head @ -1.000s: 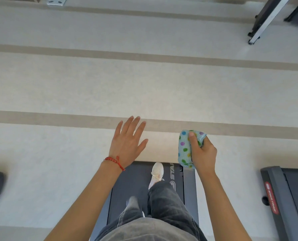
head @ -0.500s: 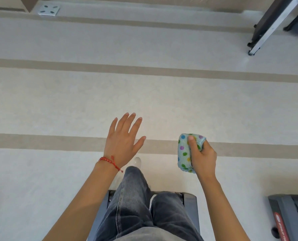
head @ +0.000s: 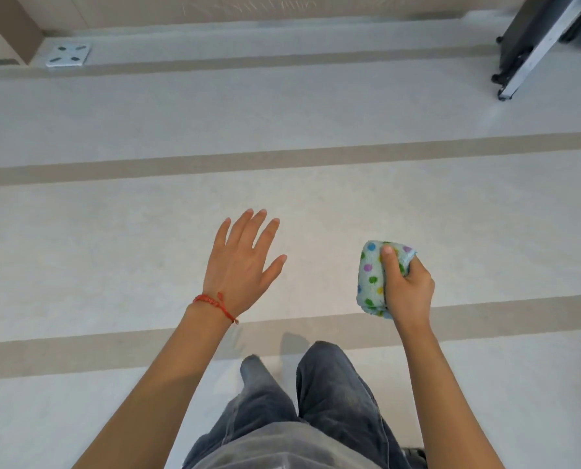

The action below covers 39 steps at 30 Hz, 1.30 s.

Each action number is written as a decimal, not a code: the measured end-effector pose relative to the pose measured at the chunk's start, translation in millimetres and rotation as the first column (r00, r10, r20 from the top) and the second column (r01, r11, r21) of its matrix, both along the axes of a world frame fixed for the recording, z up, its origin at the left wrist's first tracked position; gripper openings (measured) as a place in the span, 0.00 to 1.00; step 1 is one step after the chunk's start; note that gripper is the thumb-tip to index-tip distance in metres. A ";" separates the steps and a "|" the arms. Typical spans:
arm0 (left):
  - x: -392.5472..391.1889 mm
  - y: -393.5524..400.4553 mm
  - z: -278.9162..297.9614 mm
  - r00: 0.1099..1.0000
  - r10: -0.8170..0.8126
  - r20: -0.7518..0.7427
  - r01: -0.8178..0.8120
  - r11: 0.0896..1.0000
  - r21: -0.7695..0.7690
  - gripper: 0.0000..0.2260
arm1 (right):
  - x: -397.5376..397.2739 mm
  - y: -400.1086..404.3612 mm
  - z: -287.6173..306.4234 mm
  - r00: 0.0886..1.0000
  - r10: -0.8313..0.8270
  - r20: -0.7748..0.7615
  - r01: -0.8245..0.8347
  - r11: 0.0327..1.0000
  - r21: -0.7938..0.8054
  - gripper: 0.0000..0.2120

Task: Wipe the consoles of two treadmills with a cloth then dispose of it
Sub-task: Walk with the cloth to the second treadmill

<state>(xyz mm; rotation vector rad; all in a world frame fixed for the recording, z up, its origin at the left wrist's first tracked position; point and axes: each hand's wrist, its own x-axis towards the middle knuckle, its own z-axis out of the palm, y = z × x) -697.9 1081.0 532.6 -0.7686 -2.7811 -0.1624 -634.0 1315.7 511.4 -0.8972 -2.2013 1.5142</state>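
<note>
Polka-dot cloth, pale blue with green, purple, yellow and blue spots, bunched into a wad right of frame centre; gripped in the right hand, thumb pressed across the upper face, remaining fingers curled round the far side, lower end of the wad poking out below the palm; held in the air above the pale floor, touching nothing else; to the left, well apart from the cloth, the left hand palm down and empty, fingers stretched out and fanned wide, thumb angled toward the right; red string bracelet tied round the left wrist; both bare forearms reaching up from the bottom edge; between them, lower centre, legs in dark grey jeans, feet hidden; tan stripes crossing the floor from side to side, one just below the hands, one higher, another near the top; metal floor plate with four slots in the upper left; dark machine frame with a silver rail in the upper right corner, type unclear
</note>
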 end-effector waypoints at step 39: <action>-368.0 571.2 -43.9 0.478 -0.872 0.103 0.871 0.486 0.072 0.22 | -203.7 394.2 -19.2 0.505 -0.836 0.214 0.862 0.503 -0.067 0.24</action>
